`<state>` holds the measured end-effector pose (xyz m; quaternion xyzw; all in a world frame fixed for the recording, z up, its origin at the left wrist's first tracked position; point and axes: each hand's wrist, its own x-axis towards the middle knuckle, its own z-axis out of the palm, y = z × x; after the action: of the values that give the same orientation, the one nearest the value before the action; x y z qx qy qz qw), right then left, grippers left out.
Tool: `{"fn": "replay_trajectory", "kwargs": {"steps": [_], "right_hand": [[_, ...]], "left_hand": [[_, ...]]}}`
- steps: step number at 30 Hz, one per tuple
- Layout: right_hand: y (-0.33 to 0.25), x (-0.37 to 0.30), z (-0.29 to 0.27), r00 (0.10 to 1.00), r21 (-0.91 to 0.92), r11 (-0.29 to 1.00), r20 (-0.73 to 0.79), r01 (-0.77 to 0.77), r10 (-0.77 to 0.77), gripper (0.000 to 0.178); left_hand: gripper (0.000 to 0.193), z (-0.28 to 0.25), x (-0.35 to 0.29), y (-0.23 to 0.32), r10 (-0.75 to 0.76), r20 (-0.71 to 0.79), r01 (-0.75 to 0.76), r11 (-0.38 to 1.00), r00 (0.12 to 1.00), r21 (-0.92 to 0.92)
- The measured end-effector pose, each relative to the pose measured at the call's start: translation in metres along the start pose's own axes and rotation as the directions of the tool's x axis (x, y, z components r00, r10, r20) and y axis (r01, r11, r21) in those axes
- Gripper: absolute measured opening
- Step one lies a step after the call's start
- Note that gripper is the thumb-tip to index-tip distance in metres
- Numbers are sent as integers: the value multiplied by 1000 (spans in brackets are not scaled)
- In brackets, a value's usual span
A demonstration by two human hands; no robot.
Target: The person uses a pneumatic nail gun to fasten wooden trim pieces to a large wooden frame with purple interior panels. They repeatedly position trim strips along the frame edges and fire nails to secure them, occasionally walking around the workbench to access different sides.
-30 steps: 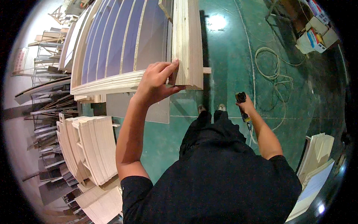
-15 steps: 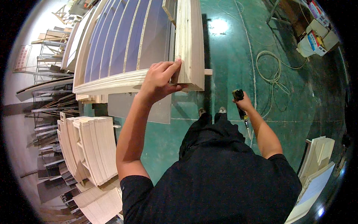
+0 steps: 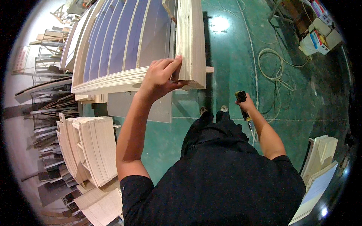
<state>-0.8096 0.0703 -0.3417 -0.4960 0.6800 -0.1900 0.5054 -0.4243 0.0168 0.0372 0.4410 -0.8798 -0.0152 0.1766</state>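
Observation:
My left hand [image 3: 160, 79] is closed round the near right corner of a large pale wooden frame [image 3: 190, 49], where two plywood-edged rails meet. Its index finger lies along the inner side of the right rail, and the thumb is at the end of the corner. Inside the frame are bluish panels [image 3: 113, 49] split by several pale strips. Off to the right, over the floor, my right hand [image 3: 247, 103] grips a black and yellow air nail gun [image 3: 240, 96], apart from the frame. A hose fitting hangs below its handle.
A coiled pale air hose [image 3: 271, 71] lies on the green floor. Stacked wooden parts [image 3: 92, 147] stand at the left, beside racks of boards [image 3: 49, 113]. More panels [image 3: 320, 162] lean at the lower right. An open carton [image 3: 320, 39] sits at the far right.
Both hands keep their grips, on the frame corner and the nail gun. The view has shifted slightly, and the hose below the nail gun hangs in a different curve.

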Motion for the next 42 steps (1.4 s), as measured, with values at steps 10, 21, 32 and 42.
{"fn": "replay_trajectory", "kwargs": {"steps": [10,21,32,42], "right_hand": [[-20,-17,-3,987,-60,988,77,-139,144,65],[-20,-21,-5,990,-89,991,94,-99,107,70],[-13,-8,4,983,-111,982,81,-155,164,66],[24,8,17,994,-93,993,77,-75,82,63]], "left_hand": [[81,5,1,-6,-19,-24,18,999,1000,-46],[96,-16,32,31,-308,419,241,949,854,205],[75,2,32,54,-415,309,330,898,856,291],[74,0,28,48,-332,290,269,934,898,236]]}}
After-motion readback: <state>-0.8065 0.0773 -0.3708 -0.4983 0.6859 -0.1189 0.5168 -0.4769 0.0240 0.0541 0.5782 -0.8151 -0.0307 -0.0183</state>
